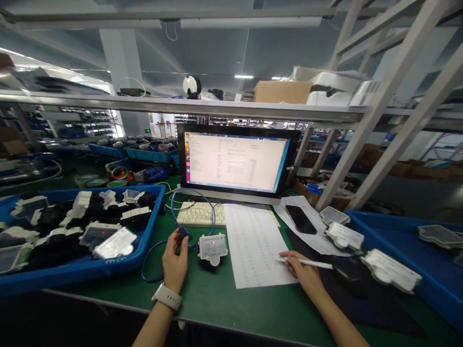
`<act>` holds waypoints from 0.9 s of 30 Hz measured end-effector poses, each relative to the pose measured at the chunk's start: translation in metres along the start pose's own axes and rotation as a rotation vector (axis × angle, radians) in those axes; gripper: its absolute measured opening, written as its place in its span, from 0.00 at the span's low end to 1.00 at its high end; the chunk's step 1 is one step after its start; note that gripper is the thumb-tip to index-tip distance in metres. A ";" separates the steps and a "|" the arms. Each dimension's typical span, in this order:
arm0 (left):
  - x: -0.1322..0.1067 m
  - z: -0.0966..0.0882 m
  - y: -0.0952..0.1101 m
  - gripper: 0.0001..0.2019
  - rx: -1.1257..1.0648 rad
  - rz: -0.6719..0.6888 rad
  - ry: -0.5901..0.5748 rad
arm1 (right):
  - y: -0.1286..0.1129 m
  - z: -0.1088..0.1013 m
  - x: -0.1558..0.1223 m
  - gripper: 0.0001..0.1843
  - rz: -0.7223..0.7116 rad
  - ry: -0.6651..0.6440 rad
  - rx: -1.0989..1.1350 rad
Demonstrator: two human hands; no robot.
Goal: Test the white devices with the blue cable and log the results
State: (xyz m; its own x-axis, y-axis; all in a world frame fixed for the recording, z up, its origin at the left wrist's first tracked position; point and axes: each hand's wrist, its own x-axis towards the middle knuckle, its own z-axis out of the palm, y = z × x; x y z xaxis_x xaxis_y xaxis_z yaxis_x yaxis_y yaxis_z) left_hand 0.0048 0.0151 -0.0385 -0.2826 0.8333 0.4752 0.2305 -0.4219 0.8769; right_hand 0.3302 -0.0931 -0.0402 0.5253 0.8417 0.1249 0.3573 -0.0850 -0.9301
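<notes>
My left hand point(176, 258) pinches the dark blue plug of a blue cable point(154, 250) between thumb and fingers. Just right of it, a device with a grey-white cover point(212, 246) lies on the green table, a small red light glowing on it. My right hand point(301, 271) is closed on a white pen point(316, 263) and rests on the lower right of a printed paper sheet point(253, 246). The pen's tip is hard to make out. Behind the sheet and the device is a cream keyboard point(197, 213), partly covered by the paper.
A lit monitor point(235, 161) stands at the back. On the left, a blue bin point(144, 241) holds several similar devices. To the right lie a black phone point(301, 219), a mouse point(345, 272), white-covered devices point(390, 270) and another blue bin point(383, 224). A shelf point(224, 108) spans overhead.
</notes>
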 end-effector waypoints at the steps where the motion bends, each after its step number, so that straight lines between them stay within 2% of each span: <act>1: 0.000 0.000 0.000 0.19 0.000 0.001 0.001 | 0.000 0.000 0.000 0.19 -0.004 0.001 0.002; 12: 0.001 0.000 0.000 0.19 -0.003 0.034 0.012 | -0.001 -0.002 -0.002 0.15 -0.074 0.109 0.033; 18: 0.002 0.000 0.002 0.21 0.035 0.065 0.041 | 0.001 0.002 -0.004 0.14 -0.077 0.071 0.027; 24: 0.001 0.000 0.002 0.21 0.030 0.059 0.027 | -0.002 0.006 -0.007 0.06 -0.115 0.036 -0.005; 27: 0.001 0.001 0.002 0.20 0.028 0.069 0.030 | -0.002 0.006 -0.010 0.08 -0.132 0.019 -0.038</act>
State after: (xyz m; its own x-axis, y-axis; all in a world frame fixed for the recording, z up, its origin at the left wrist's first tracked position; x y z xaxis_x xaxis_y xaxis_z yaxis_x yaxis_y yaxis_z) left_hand 0.0057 0.0147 -0.0361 -0.2928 0.7915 0.5365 0.2766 -0.4670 0.8399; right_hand 0.3198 -0.0981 -0.0410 0.4857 0.8369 0.2523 0.4533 0.0056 -0.8914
